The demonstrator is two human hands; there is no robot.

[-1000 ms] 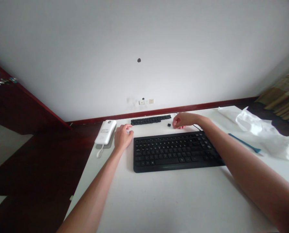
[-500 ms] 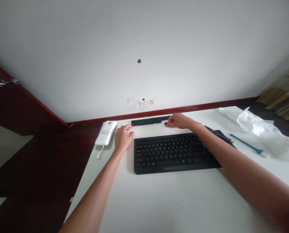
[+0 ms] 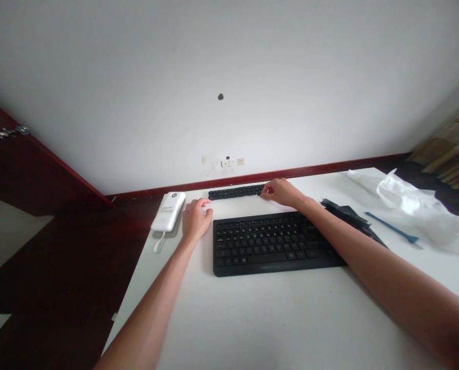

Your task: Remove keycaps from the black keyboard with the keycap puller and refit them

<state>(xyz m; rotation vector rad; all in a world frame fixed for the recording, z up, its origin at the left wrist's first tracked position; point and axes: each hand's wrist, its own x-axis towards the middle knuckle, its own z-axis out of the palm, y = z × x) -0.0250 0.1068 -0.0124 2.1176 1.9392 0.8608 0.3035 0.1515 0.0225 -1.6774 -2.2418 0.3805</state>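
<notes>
Rows of loose black keycaps (image 3: 235, 192) lie on the white table near the wall. My right hand (image 3: 281, 192) is at their right end with its fingers pinched on a small black keycap (image 3: 260, 193), mostly covered by the fingertips. Palm down on the table, my left hand (image 3: 197, 216) rests between a white power bank and the keycaps, its thumb and fingers apart and nothing in them. A black keyboard (image 3: 260, 246) lies flat in front of both hands; my right forearm passes over its right end and hides part of the keys.
The white power bank (image 3: 169, 211) with a short cable lies at the table's left edge. Right of the keyboard are a black plastic piece (image 3: 347, 216), a blue pry tool (image 3: 391, 227) and a crumpled white plastic bag (image 3: 410, 205).
My right hand has moved slightly left, bringing the pinched keycap up to the end of the keycap rows. The left hand stays where it was.
</notes>
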